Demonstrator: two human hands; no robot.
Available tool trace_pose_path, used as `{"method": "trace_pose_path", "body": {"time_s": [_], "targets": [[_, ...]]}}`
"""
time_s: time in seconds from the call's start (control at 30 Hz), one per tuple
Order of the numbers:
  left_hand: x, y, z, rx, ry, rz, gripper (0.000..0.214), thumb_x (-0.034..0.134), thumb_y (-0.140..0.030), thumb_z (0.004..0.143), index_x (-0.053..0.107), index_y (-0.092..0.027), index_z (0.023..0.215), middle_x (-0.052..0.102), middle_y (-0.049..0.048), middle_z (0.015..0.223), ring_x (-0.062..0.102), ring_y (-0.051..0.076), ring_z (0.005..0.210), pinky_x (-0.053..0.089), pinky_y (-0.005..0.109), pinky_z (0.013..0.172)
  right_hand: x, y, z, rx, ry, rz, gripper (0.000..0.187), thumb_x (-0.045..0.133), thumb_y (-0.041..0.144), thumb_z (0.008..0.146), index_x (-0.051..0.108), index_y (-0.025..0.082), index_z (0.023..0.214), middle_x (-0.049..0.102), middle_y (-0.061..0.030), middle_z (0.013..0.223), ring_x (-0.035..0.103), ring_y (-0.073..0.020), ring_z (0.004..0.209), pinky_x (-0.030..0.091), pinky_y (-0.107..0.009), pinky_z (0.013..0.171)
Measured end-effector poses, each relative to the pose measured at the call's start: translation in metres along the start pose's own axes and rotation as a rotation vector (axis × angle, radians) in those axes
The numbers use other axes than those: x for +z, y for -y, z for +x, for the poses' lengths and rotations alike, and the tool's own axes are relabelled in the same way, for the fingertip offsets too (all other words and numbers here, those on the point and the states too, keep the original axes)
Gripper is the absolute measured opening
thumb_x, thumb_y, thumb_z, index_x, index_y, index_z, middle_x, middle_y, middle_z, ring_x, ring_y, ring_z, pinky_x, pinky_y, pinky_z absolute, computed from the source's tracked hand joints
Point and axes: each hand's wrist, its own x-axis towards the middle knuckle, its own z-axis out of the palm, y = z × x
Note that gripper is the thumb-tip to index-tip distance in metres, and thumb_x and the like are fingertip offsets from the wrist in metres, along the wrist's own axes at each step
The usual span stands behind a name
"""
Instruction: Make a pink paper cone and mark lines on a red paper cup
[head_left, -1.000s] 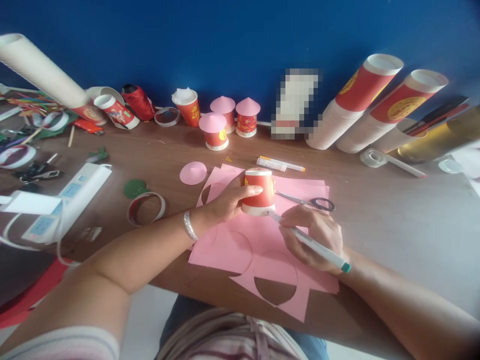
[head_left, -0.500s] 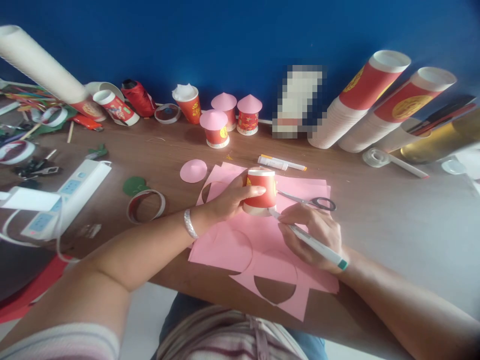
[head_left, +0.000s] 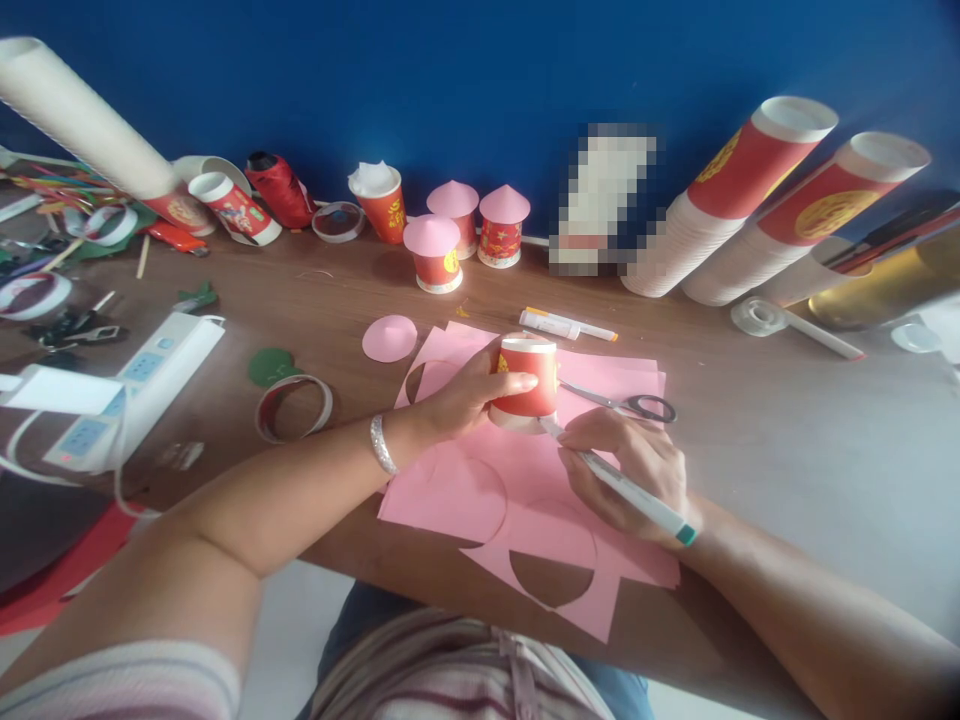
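Observation:
My left hand [head_left: 480,392] is wrapped around a red paper cup [head_left: 529,390], thumb across its front, holding it above pink paper sheets [head_left: 450,490]. The cup's white band faces down. In my right hand [head_left: 630,465] is a white marker [head_left: 637,500] with a green end; its tip meets the cup's white band at the lower right. Scissors [head_left: 626,402] with dark handles lie on the paper just beyond my right hand. Round holes and a circular outline show in the pink sheets. A pink paper cone [head_left: 389,339] lies left of the cup.
Several red cups with pink cone tops [head_left: 432,245] stand along the blue wall. Tall cup stacks [head_left: 731,195] lean at the right, near a tape roll [head_left: 757,316]. A power strip [head_left: 135,390], a tape ring [head_left: 293,408] and green paper [head_left: 271,366] are left; another marker [head_left: 570,325] lies behind.
The whole view has shifted slightly. My left hand still grips the cup, and the marker in my right hand stays at its lower white band.

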Motion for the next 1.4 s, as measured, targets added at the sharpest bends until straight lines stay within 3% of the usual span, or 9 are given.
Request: {"method": "trace_pose_path", "body": {"time_s": [1.4], "targets": [[-0.0024,0.0041,-0.0005,-0.003,-0.021,-0.042,0.036,0.08,-0.036,0.081,0.065,-0.017,0.107,0.067,0.0067,0.095,0.065,0.019,0.085,0.052,0.03,0.074,-0.0003,-0.0001,0.0011,-0.036,-0.009,-0.034,0.018,0.064,0.006,0.093,0.06,0.021,0.102,0.072,-0.0004,0.078,0.071,-0.0134,0.064,0.057,-0.024,0.056]]}}
